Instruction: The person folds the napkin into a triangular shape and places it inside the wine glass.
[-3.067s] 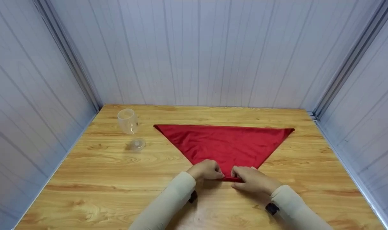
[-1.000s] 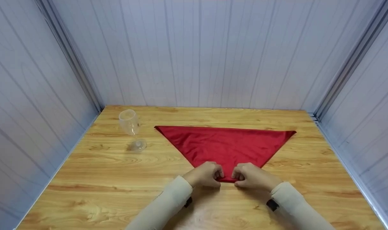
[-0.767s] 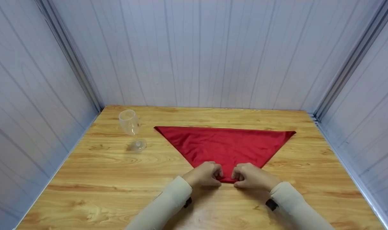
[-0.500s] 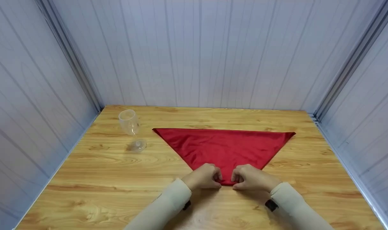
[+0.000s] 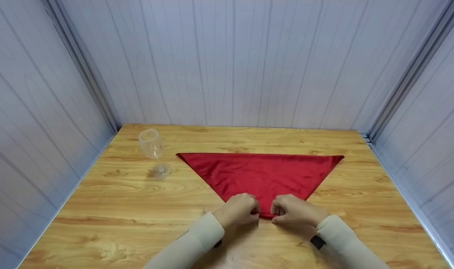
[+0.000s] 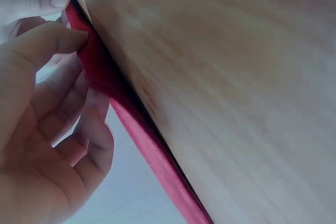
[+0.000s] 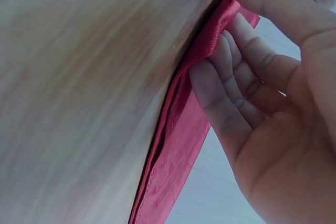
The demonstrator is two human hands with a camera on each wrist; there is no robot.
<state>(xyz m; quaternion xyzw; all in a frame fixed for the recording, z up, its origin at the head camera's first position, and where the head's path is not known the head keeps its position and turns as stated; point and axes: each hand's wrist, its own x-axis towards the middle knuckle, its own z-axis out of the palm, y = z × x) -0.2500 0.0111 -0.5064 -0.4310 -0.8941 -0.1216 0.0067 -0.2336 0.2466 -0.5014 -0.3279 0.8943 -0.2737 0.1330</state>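
A red satiny cloth [image 5: 264, 172] lies on the wooden table, its long straight edge at the back and its narrow folded edge toward the person. My left hand [image 5: 239, 211] pinches that near edge from the left, thumb on the table side and fingers curled over the cloth. From the right, my right hand [image 5: 296, 211] pinches the same edge, a short gap away from the left. In the left wrist view the red cloth [image 6: 97, 61] sits between thumb and fingers. The right wrist view shows layers of the red cloth [image 7: 181, 108] under the right fingertips.
A clear stemmed glass [image 5: 151, 144] stands upright at the back left of the wooden table [image 5: 118, 209], apart from the cloth. Pale panelled walls [image 5: 227, 63] rise behind the table and at both sides.
The cloth has slid a little toward the person, its back edge now nearer, with both hands still pinching the near edge. The glass stays where it was.
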